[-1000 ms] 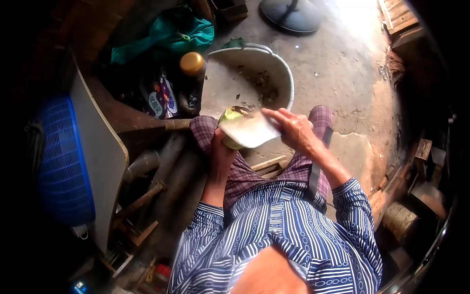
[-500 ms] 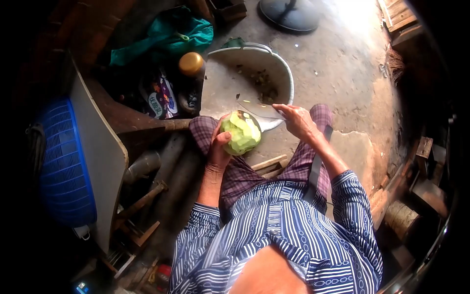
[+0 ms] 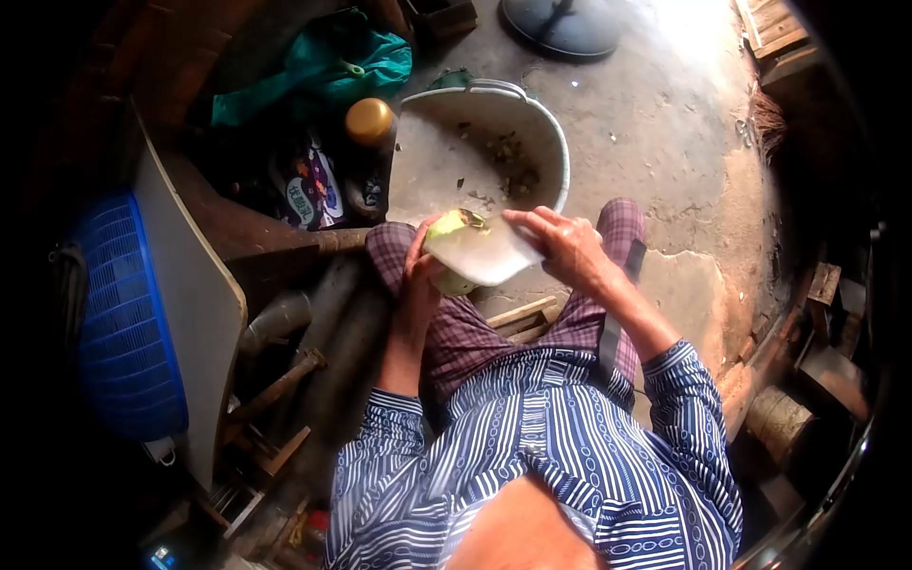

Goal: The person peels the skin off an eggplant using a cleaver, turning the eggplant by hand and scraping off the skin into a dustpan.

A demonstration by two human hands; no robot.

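Note:
In the head view, my left hand (image 3: 418,268) is wrapped round a round, pale green peeled vegetable (image 3: 443,226) that looks like a kohlrabi, held between my knees. A brown patch shows at its top. My right hand (image 3: 570,249) grips a broad-bladed knife (image 3: 499,255), whose handle is mostly hidden in the fingers. The flat blade lies across the vegetable and covers much of it. Beyond my hands stands a large pale bucket (image 3: 564,152) with peelings and scraps inside.
To the left, a blue plastic basket (image 3: 119,323) stands behind an upright board (image 3: 195,285). A green plastic bag (image 3: 313,71) and a gold-lidded jar (image 3: 368,122) are near the bucket. A dark round base (image 3: 560,28) rests on the concrete floor (image 3: 655,142).
My right hand has brought the knife left and down from beside the vegetable, and the blade now lies flat across it. My left hand still holds the vegetable.

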